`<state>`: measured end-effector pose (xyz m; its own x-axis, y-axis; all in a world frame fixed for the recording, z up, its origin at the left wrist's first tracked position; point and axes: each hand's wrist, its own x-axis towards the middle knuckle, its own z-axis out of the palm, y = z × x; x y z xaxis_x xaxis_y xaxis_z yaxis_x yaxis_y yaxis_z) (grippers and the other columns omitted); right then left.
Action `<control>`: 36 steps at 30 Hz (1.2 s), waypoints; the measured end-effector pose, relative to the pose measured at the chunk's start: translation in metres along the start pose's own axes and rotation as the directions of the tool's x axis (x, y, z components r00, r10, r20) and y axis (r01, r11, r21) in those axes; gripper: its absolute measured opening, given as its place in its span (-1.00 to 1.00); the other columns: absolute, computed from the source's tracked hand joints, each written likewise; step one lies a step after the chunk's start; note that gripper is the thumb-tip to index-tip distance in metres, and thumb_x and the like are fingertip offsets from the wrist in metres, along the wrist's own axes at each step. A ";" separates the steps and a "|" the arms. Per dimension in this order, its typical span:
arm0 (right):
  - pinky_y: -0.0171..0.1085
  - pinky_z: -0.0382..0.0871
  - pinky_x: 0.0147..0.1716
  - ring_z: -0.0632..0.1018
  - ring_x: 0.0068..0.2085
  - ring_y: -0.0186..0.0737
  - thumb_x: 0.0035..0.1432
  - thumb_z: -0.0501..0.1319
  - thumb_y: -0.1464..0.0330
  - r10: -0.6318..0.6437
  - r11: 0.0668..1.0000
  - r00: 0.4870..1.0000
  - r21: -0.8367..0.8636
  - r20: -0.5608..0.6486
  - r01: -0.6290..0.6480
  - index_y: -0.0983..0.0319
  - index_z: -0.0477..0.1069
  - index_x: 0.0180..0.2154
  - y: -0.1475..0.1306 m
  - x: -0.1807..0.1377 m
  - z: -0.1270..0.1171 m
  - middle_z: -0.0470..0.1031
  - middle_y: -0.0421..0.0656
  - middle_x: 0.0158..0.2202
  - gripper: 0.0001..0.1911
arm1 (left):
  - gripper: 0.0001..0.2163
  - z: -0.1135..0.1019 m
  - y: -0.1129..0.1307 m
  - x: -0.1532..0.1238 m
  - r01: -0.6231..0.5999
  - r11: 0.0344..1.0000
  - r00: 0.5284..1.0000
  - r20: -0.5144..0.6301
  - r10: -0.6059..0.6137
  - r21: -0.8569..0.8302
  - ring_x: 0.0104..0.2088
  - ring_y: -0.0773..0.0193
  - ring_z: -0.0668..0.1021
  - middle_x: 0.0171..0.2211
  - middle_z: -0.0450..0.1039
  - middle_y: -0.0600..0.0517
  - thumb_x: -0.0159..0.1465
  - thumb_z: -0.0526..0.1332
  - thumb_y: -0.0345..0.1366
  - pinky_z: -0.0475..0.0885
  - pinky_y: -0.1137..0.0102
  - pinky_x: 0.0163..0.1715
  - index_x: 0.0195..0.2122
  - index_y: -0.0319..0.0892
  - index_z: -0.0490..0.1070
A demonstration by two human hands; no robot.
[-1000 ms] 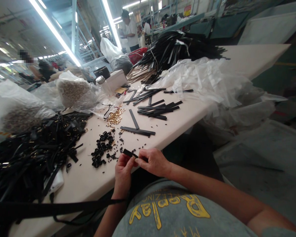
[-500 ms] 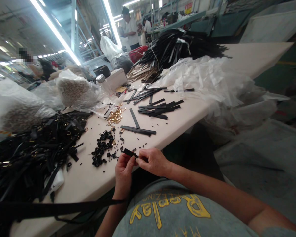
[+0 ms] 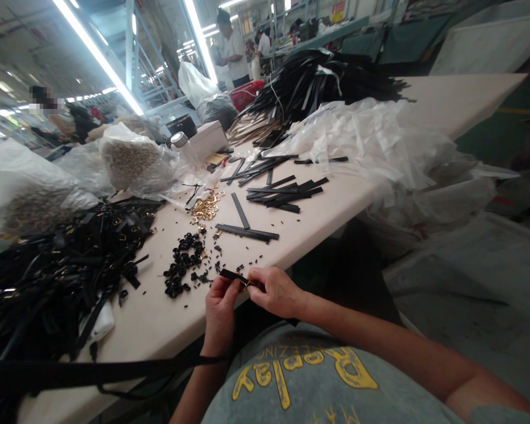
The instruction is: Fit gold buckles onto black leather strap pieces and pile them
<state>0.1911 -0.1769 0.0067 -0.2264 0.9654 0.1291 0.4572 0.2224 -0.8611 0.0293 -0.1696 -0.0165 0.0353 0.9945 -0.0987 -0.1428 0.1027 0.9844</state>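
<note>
Yellow lettering is showing upside down on the person's grey shirt (image 3: 318,377), reading "Replay"; smaller lines around it are remaining illegible.

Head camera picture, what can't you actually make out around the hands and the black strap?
- Black strap: its near end is hidden between the fingers of the left hand and the right hand.
- Gold piece at the fingertips: too small to identify.
- Small black bits on the table: too small to tell apart.
- Pile of black straps: cut off by the left edge.
</note>
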 end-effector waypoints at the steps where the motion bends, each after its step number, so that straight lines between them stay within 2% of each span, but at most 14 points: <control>1: -0.38 0.04 -0.51 0.30 -0.53 -0.39 0.03 0.17 0.49 0.018 1.000 1.000 0.006 -0.003 -0.018 0.24 0.34 -0.48 0.000 0.000 0.000 0.33 -0.30 -0.58 -0.92 | -0.82 -0.001 0.000 0.000 -0.003 1.000 1.000 -0.003 0.003 0.015 -0.31 0.28 0.55 -0.32 0.57 0.02 0.16 0.36 -0.23 0.42 0.41 -0.22 -0.26 -0.20 0.53; 5: -0.38 0.03 -0.51 0.30 -0.53 -0.39 0.04 0.17 0.47 0.050 0.999 0.998 0.019 -0.022 -0.050 0.23 0.35 -0.47 -0.001 0.000 0.002 0.33 -0.31 -0.59 -0.93 | -0.80 -0.002 -0.001 -0.002 -0.001 0.999 1.000 -0.001 0.001 0.035 -0.30 0.26 0.55 -0.32 0.57 0.02 0.17 0.36 -0.21 0.42 0.39 -0.22 -0.24 -0.20 0.54; 9: -0.38 0.01 -0.51 0.28 -0.54 -0.41 0.05 0.18 0.46 0.009 1.000 1.000 0.016 -0.030 -0.008 0.24 0.31 -0.51 0.001 0.000 0.004 0.28 -0.32 -0.60 -0.89 | -0.79 -0.003 -0.002 -0.002 0.007 0.999 1.000 -0.009 -0.006 0.033 -0.31 0.27 0.55 -0.32 0.58 0.01 0.15 0.37 -0.21 0.43 0.38 -0.21 -0.24 -0.20 0.55; 16: -0.38 0.02 -0.51 0.26 -0.54 -0.41 0.09 0.20 0.40 -0.011 1.000 0.999 0.005 -0.048 0.011 0.24 0.31 -0.52 0.001 -0.001 0.005 0.27 -0.32 -0.60 -0.83 | -0.75 0.001 -0.006 -0.004 0.042 0.995 0.998 -0.033 -0.045 -0.091 -0.22 0.29 0.58 -0.23 0.58 0.03 0.15 0.38 -0.23 0.44 0.40 -0.13 -0.15 -0.16 0.51; 20: -0.39 0.03 -0.52 0.27 -0.53 -0.41 0.09 0.20 0.41 -0.021 0.999 0.999 0.039 -0.042 0.023 0.25 0.30 -0.52 0.001 -0.002 0.005 0.27 -0.32 -0.59 -0.83 | -0.76 0.004 -0.004 -0.006 0.054 0.990 0.997 -0.048 -0.061 -0.132 -0.27 0.33 0.57 -0.25 0.57 0.05 0.16 0.37 -0.23 0.45 0.43 -0.20 -0.16 -0.14 0.50; 25: -0.39 0.03 -0.52 0.27 -0.53 -0.41 0.10 0.19 0.42 -0.008 0.998 0.998 0.059 -0.054 0.011 0.24 0.28 -0.52 0.001 -0.003 0.006 0.25 -0.33 -0.59 -0.82 | -0.83 0.004 0.002 -0.004 0.045 0.986 0.997 -0.056 -0.054 -0.159 -0.36 0.36 0.55 -0.36 0.55 0.08 0.14 0.38 -0.22 0.45 0.47 -0.27 -0.29 -0.16 0.50; 31: -0.39 0.06 -0.51 0.25 -0.54 -0.41 0.13 0.18 0.40 -0.007 0.995 0.998 0.096 -0.061 0.013 0.23 0.27 -0.51 -0.001 -0.007 0.010 0.25 -0.33 -0.59 -0.82 | -0.78 0.007 0.004 0.000 0.166 0.946 0.985 0.004 -0.172 -0.278 -0.43 0.35 0.54 -0.42 0.51 0.06 0.05 0.41 -0.23 0.44 0.48 -0.40 -0.35 -0.20 0.46; 33: -0.40 0.10 -0.51 0.28 -0.53 -0.40 0.16 0.17 0.39 0.017 0.991 0.999 0.134 -0.048 -0.010 0.23 0.28 -0.49 0.000 -0.009 0.012 0.30 -0.31 -0.59 -0.82 | -0.81 0.007 0.003 -0.001 0.134 0.953 0.990 -0.010 -0.142 -0.271 -0.43 0.37 0.53 -0.43 0.50 0.08 0.07 0.40 -0.25 0.43 0.49 -0.38 -0.36 -0.19 0.46; 36: -0.40 0.15 -0.52 0.35 -0.53 -0.38 0.20 0.14 0.37 0.055 0.977 0.998 0.208 -0.032 -0.047 0.23 0.31 -0.45 0.001 -0.011 0.015 0.40 -0.27 -0.56 -0.83 | -0.86 0.005 0.001 -0.005 0.017 0.985 0.999 -0.038 -0.024 -0.170 -0.40 0.37 0.52 -0.42 0.51 0.09 0.14 0.36 -0.25 0.44 0.48 -0.31 -0.36 -0.18 0.46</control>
<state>0.1811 -0.1897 -0.0027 -0.1730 0.9801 0.0974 0.2783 0.1435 -0.9497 0.0336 -0.1750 -0.0144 0.0009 0.9918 -0.1278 -0.3079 0.1218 0.9436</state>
